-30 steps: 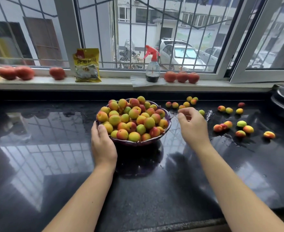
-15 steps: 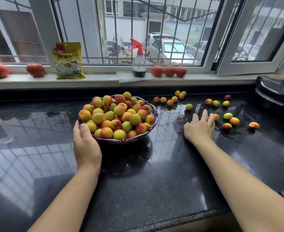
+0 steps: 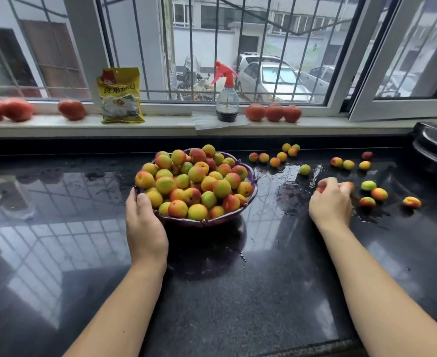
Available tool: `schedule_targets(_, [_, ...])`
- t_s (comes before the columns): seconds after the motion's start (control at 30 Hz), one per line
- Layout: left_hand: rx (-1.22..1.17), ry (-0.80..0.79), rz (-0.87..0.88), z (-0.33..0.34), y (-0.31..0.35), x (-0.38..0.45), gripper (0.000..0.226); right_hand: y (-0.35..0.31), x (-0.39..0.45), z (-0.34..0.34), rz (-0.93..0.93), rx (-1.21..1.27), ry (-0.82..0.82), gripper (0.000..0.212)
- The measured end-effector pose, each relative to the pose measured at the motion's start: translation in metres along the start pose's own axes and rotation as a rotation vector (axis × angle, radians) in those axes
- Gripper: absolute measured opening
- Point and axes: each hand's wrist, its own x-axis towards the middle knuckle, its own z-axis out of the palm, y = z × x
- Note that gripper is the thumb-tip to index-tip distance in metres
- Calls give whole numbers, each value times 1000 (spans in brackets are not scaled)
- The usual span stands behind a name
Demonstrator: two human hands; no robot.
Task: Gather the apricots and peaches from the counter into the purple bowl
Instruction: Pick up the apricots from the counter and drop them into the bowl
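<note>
The purple bowl (image 3: 248,204), heaped with several apricots and peaches, stands mid-counter. My left hand (image 3: 145,222) holds its near left rim, thumb over the edge. My right hand (image 3: 332,199) lies on the wet counter to the bowl's right, its fingers curled round two small apricots (image 3: 349,185) that peek out at the fingertips. Loose fruit lies beyond it: a green apricot (image 3: 305,169), a back row (image 3: 275,161) near the wall, a trio (image 3: 348,164), and a cluster (image 3: 379,194) just right of my fingers, with one apricot (image 3: 411,202) farthest right.
The black counter (image 3: 212,292) is wet around the loose fruit. On the windowsill (image 3: 176,122) stand a yellow packet (image 3: 120,96), a spray bottle (image 3: 227,99) and large red peaches (image 3: 274,112), more at the left (image 3: 70,109). A dark appliance (image 3: 436,145) sits at the right.
My right hand left the bowl's rim, reached right across the counter, lay flat near the fruit, and now curls round two apricots. The left hand stays on the bowl.
</note>
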Motion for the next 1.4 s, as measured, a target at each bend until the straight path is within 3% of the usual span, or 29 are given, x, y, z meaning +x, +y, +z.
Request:
schedule_targets(0.1, [68, 41, 43, 5, 2, -2, 59, -32, -10, -12, -158, 287, -59, 23])
schedule_targets(0.2, [112, 69, 53, 6, 2, 0, 57, -91, -25, -25, -340, 527, -324, 19])
schedule_targets(0.33, [121, 55, 52, 3, 2, 0, 56, -148, -39, -16, -567, 413, -461, 20])
schedule_targets(0.43, [104, 45, 48, 1, 5, -3, 55, -155, -41, 2, -584, 304, -449, 23])
schedule_targets(0.57, [81, 43, 43, 2, 6, -1, 48, -130, -31, 3, -372, 544, -298, 17])
schedule_targets(0.67, [122, 60, 57, 7, 5, -1, 53, -85, -10, 14, -209, 355, -224, 22])
schedule_targets(0.83, [145, 91, 48, 12, 0, 2, 66, -38, 23, 48, -116, -73, -337, 51])
schedule_targets(0.9, [150, 98, 55, 12, -1, 3, 64, -37, 41, 58, -147, -110, -283, 54])
schedule_targets(1.0, [137, 111, 58, 12, -1, 1, 53, -41, 67, 66, -52, -47, -234, 55])
schedule_targets(1.17, [153, 148, 72, 14, -1, 4, 50, -33, 85, 92, -128, -250, -300, 53])
schedule_targets(1.27, [130, 146, 69, 13, -1, 3, 54, -34, 77, 88, -151, -312, -255, 42])
schedule_targets(1.4, [106, 152, 55, 13, -1, 1, 51, -52, 58, 77, -313, -418, -304, 33])
